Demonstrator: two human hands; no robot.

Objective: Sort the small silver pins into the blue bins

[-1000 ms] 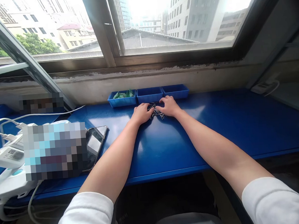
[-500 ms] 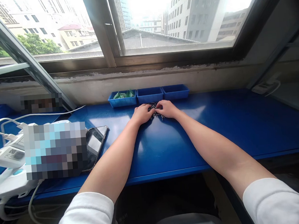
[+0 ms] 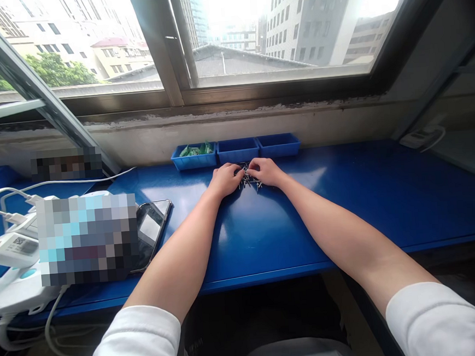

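Since the head-worn view looks down on the work, we record the bench as follows. A small cluster of dark metal fasteners (image 3: 249, 180), too small for us to confirm as screws or pins, lies loose on the blue bench top (image 3: 307, 222), between the person's two hands and just in front of the trays. The left hand (image 3: 224, 180) and the right hand (image 3: 266, 172) rest palm-down with the fingers loosely curled and partly closed, their tips at either side of the cluster. We cannot tell whether either hand has hold of a piece, as the fingers cover the points of contact. We judge the fasteners light, stiff and hard, apt to slide on the glossy painted surface and to snag on one another where they cross. In our assessment, each is best taken singly by its shaft, between fingertip and thumb, rather than scooped. Beyond them, along the wall below the window, stand three blue plastic trays in a row. The left tray (image 3: 195, 162) holds green items (image 3: 195, 150), while the contents of the middle tray (image 3: 238, 155) and right tray (image 3: 278, 149) cannot be made out from this angle. Farther left on the bench lie a smartphone (image 3: 153, 227) and white chargers (image 3: 5, 251), partly hidden by a pixelated patch.
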